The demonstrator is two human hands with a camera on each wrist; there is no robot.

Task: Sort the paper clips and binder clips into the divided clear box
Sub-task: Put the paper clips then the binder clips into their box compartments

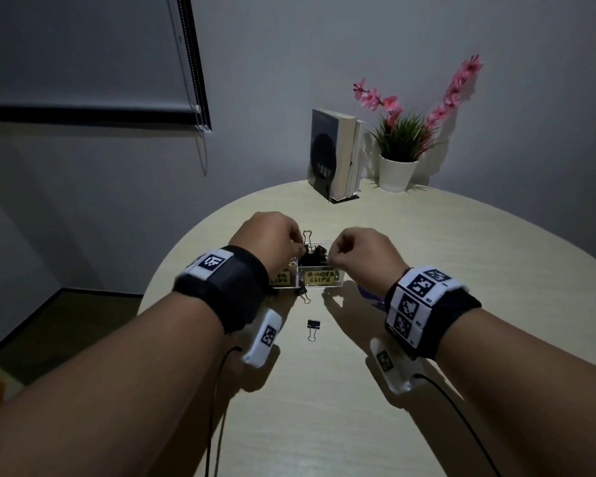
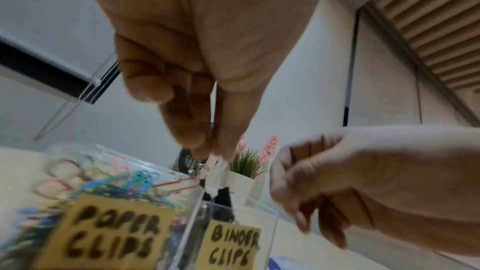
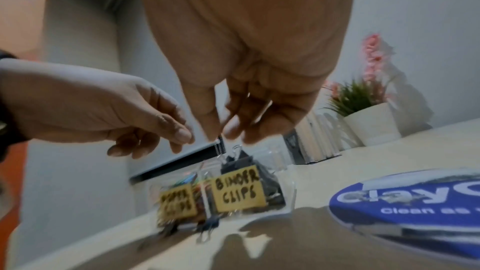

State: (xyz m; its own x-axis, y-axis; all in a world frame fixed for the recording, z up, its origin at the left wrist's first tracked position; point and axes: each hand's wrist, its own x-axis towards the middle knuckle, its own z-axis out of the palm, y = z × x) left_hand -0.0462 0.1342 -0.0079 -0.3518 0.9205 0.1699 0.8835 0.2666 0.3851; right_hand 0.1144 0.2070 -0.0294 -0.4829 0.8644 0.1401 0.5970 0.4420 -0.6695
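The divided clear box (image 1: 339, 279) stands mid-table with yellow labels. Coloured paper clips (image 2: 116, 182) fill its left half and black binder clips (image 1: 315, 256) its right half. My left hand (image 1: 298, 251) hovers over the divider with thumb and fingertips pinched together (image 2: 211, 149); I cannot tell if anything lies between them. My right hand (image 1: 332, 259) hangs over the binder-clip side, thumb and fingers pointing down and slightly apart (image 3: 219, 134), with nothing visible between them. One loose binder clip (image 1: 312, 328) lies on the table nearer me. Another (image 1: 303, 297) lies against the box front.
Upright books (image 1: 324, 156) in a black stand and a white potted plant (image 1: 398, 166) stand at the table's far edge. A blue round pack (image 3: 415, 196) lies right of the box. The table's curved edge runs close on the left.
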